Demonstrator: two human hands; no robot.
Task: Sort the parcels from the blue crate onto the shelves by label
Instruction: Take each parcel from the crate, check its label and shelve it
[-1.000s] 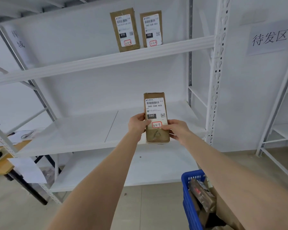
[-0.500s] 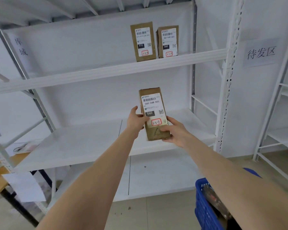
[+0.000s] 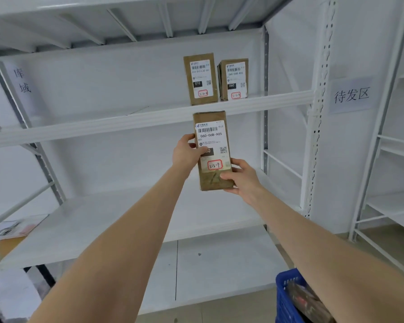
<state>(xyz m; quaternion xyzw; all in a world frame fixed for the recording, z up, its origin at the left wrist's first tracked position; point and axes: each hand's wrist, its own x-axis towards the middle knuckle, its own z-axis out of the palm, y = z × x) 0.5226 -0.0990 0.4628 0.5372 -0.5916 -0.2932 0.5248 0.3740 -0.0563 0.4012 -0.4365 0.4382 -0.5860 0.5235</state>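
Parcel 010 and parcel 060 stand shelved, upper centre. Our left grip and right grip clasp a third parcel. The blue crate, lower right, seems to hold more.

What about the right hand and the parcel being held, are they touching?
Touching. In the head view the right hand grips the parcel: thumb on its front, fingers round its lower right edge.

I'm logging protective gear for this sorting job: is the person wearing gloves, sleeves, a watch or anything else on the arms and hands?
Nothing worn shows. The left hand and right hand are bare, without gloves; no ring or watch is visible. The left forearm and right forearm are uncovered to the frame's edge, so no sleeve appears.
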